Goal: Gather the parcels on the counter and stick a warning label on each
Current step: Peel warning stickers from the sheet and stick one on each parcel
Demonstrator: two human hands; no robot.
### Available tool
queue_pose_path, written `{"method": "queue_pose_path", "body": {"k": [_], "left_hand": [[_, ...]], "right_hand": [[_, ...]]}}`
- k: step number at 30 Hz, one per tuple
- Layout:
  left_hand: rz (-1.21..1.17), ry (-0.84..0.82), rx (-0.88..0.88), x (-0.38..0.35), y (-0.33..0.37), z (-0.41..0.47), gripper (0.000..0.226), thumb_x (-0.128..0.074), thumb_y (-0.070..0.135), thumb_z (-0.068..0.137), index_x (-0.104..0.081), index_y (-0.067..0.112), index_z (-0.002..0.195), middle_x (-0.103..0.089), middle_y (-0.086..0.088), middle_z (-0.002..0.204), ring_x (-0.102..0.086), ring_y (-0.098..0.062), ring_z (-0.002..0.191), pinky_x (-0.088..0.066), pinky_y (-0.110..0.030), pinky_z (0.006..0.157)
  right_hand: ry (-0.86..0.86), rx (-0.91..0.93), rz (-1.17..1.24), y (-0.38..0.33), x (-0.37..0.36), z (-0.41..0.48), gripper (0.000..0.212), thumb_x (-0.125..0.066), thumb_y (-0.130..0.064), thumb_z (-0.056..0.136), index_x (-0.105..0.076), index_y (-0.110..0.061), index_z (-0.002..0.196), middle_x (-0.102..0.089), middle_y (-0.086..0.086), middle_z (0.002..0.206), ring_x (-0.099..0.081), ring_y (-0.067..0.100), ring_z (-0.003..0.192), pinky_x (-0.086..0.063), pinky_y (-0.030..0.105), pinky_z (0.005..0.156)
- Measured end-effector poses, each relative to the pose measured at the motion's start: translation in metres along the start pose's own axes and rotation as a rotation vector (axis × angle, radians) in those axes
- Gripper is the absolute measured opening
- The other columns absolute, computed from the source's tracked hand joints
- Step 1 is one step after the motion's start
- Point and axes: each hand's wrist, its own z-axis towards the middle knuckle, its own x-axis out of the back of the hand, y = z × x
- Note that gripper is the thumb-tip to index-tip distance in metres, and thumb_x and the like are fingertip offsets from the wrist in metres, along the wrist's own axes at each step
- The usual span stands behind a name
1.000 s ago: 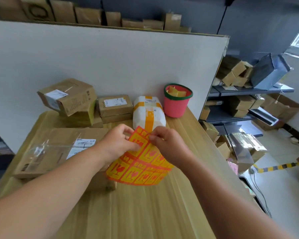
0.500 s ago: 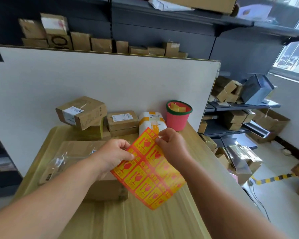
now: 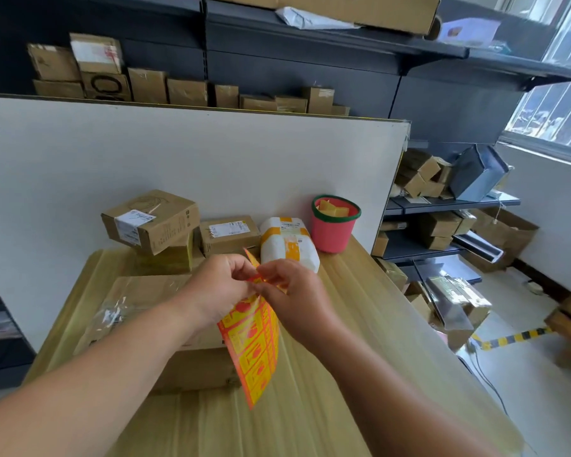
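Both hands meet over the middle of the bench [image 3: 343,374], pinched shut on the top of a label sheet [image 3: 253,341]. The left hand [image 3: 218,291] grips the sheet's upper edge between thumb and fingers, while the right hand [image 3: 294,291] nips at a corner there, seemingly picking one sticker free; whether a label has lifted off the backing cannot be told. The sheet hangs edge-on and curls below the hands, a thin, glossy, orange-and-yellow grid. It looks feather-light and floppy, likely to fold or cling to itself, so it is best held by a margin and peeled from a corner.

Under the left forearm, toward the bench's left edge, lies a broad, flat cardboard parcel [image 3: 192,367] with crinkled clear film on top. Along the far edge sit stiff, taped brown cartons: a tilted box [image 3: 152,219] stacked on another, then a small carton [image 3: 229,232]. Beside it lies a white padded parcel [image 3: 289,245] banded in yellow tape, soft and rounded. At the far right corner stands a pink plastic bucket [image 3: 333,229] with a green rim.
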Motion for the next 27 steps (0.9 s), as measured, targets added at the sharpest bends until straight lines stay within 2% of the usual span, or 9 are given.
{"method": "queue_pose_path", "body": {"k": [4,8,14,20,27], "left_hand": [[0.038,0.002,-0.052,-0.007,0.003,0.001,0.011,-0.069,-0.001,0.080,-0.064,0.008,0.077,-0.065,-0.012,0.073,-0.059,-0.018,0.067,-0.050,-0.031,0.065],[0.048,-0.011,-0.065,-0.015,0.002,0.003,0.021,-0.067,-0.006,0.079,-0.065,0.014,0.074,-0.060,0.006,0.059,-0.057,-0.008,0.058,-0.048,-0.021,0.056],[0.049,-0.038,-0.049,-0.029,0.004,0.007,0.020,-0.067,-0.003,0.081,-0.068,0.017,0.077,-0.062,0.011,0.058,-0.059,-0.002,0.058,-0.045,-0.015,0.052],[0.000,0.004,0.055,-0.053,0.001,0.014,0.011,-0.061,-0.002,0.085,-0.064,0.009,0.084,-0.061,-0.006,0.075,-0.057,-0.011,0.062,-0.047,-0.015,0.047],[-0.044,0.072,0.267,-0.083,-0.027,0.031,0.012,-0.058,0.000,0.085,-0.061,0.011,0.082,-0.063,-0.009,0.075,-0.059,-0.021,0.063,-0.049,-0.029,0.059]], "right_hand": [[0.010,-0.062,0.083,0.003,0.004,0.000,0.013,-0.067,-0.019,0.084,-0.068,-0.031,0.088,-0.067,-0.013,0.080,-0.062,0.002,0.078,-0.053,0.027,0.071],[0.027,-0.129,0.190,0.008,0.013,0.000,0.023,-0.065,-0.013,0.085,-0.064,-0.033,0.072,-0.065,-0.016,0.066,-0.058,-0.003,0.065,-0.045,0.016,0.061],[0.009,-0.206,0.320,0.016,0.030,-0.004,0.019,-0.061,-0.010,0.088,-0.066,-0.022,0.075,-0.064,-0.008,0.068,-0.058,0.006,0.068,-0.050,0.026,0.070],[0.093,-0.326,0.302,0.040,0.041,-0.011,0.017,-0.054,-0.011,0.090,-0.061,-0.015,0.075,-0.062,0.000,0.070,-0.055,0.014,0.067,-0.049,0.039,0.066],[0.235,-0.567,0.332,0.087,0.069,-0.016,0.014,-0.048,-0.006,0.084,-0.057,-0.011,0.074,-0.063,0.005,0.066,-0.054,0.022,0.064,-0.045,0.037,0.060]]}}
